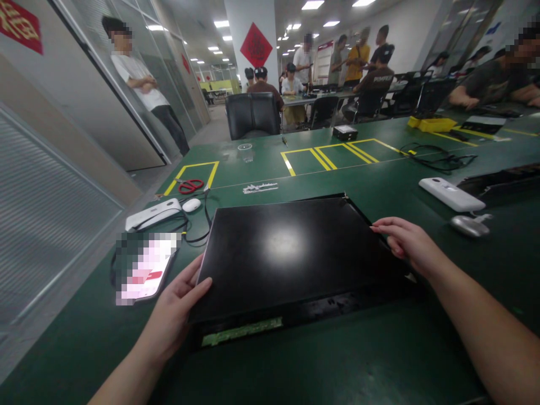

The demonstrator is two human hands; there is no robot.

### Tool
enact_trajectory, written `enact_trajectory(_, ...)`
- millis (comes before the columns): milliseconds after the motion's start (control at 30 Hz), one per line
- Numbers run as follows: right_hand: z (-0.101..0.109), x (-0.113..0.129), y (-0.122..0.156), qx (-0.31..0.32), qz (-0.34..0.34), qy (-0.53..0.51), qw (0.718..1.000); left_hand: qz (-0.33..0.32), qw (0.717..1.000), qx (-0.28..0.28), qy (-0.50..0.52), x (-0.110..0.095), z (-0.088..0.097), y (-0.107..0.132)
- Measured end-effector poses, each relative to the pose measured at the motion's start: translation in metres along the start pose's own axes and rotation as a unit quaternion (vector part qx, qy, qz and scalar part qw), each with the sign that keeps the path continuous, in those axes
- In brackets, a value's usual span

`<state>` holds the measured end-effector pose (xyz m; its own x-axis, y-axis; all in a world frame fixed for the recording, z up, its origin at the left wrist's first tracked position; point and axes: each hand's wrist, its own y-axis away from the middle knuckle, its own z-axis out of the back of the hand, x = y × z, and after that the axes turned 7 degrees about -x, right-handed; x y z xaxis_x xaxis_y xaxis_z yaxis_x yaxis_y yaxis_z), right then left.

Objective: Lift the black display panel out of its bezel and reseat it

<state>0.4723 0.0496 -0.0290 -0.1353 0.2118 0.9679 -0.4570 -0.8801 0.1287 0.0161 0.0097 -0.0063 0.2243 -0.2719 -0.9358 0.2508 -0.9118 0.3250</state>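
A flat black display panel (253, 275) lies in front of me, glossy, with a bright light reflection in its middle. It sits slightly askew over a black frame (337, 306), whose edges show at the back, right and front. A green circuit board strip (242, 332) shows along the near edge. My left hand (179, 301) grips the panel's left edge, thumb on top and fingers curled at the side. My right hand (407, 244) is closed at the right edge, fingertips against the rim; whether it pinches panel or frame is partly hidden.
Left on the green table (358, 365) are a lit phone (147, 270), a white power bank (154, 214) and red scissors (190, 185). Behind the panel stands a plastic cup (245, 153). To the right are a white device (451, 194), black cables (441, 157) and a yellow tray (432, 124).
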Motion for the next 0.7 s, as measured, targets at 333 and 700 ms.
enact_trajectory(333,-0.002,0.001,0.004,-0.005,0.035,0.101,0.994,0.007,1.0,0.009,-0.009,0.003,0.005,-0.006)
enact_trajectory(700,0.002,-0.01,-0.005,0.003,0.082,0.188,0.979,-0.008,1.0,-0.026,0.001,0.005,-0.005,0.002)
